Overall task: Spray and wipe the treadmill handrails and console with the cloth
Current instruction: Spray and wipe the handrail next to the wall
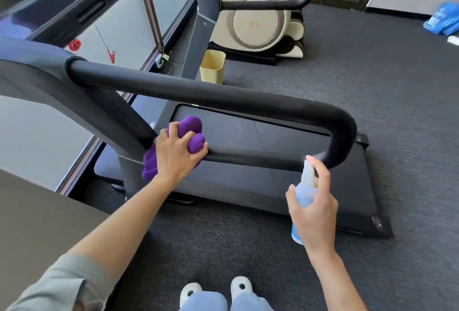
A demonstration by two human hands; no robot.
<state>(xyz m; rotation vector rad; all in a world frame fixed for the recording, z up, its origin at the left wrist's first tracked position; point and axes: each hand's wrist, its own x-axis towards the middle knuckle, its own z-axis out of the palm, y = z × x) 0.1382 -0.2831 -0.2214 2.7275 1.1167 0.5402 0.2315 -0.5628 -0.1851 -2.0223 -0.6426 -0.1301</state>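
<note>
Bin (212, 67) beyond handrail (198, 94)

Handrail (211, 92): black padded covering, smooth, matt with faint sheen. Cloth (191, 128): purple plush fabric, fuzzy nap. Spray bottle (306, 186): translucent pale-blue plastic, smooth. Treadmill belt (285, 136): black, matt. Upright post (198, 37): grey, smooth, satin finish. Floor (372, 87): dark grey carpet, rough weave. Bin (212, 67): yellow plastic, matt.
</note>
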